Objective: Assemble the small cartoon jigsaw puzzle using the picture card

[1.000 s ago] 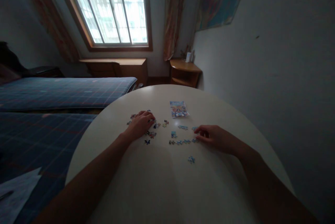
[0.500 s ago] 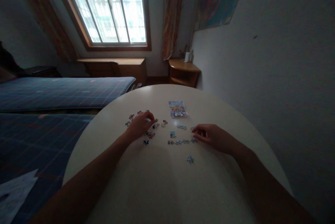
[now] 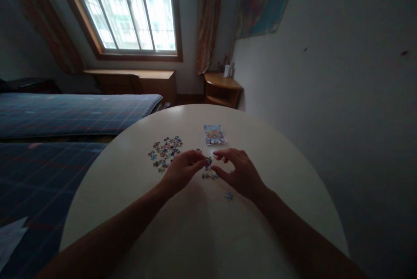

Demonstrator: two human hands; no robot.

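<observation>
My left hand (image 3: 187,165) pinches a small jigsaw piece (image 3: 209,161) between thumb and fingertips, over the middle of the round table. Facing it, my right hand (image 3: 239,170) has thumb and fingers apart, close to that piece but with nothing visible in them. Below the fingertips lies a row of joined jigsaw pieces (image 3: 209,176), its right part hidden by my right hand. A loose pale-blue piece (image 3: 229,196) rests nearer to me. Left of my left hand spreads a pile of mixed jigsaw pieces (image 3: 165,151).
A colourful picture sheet (image 3: 214,134) lies on the white round table (image 3: 208,235) beyond my hands. Beds with plaid covers (image 3: 78,114) stand to the left. A wooden corner shelf (image 3: 223,81) is behind the table, and a wall (image 3: 325,109) runs along the right.
My left hand has moved right from the pile with a piece in its fingers. My right hand has come left to meet it, its fingers wider apart. The view has shifted slightly.
</observation>
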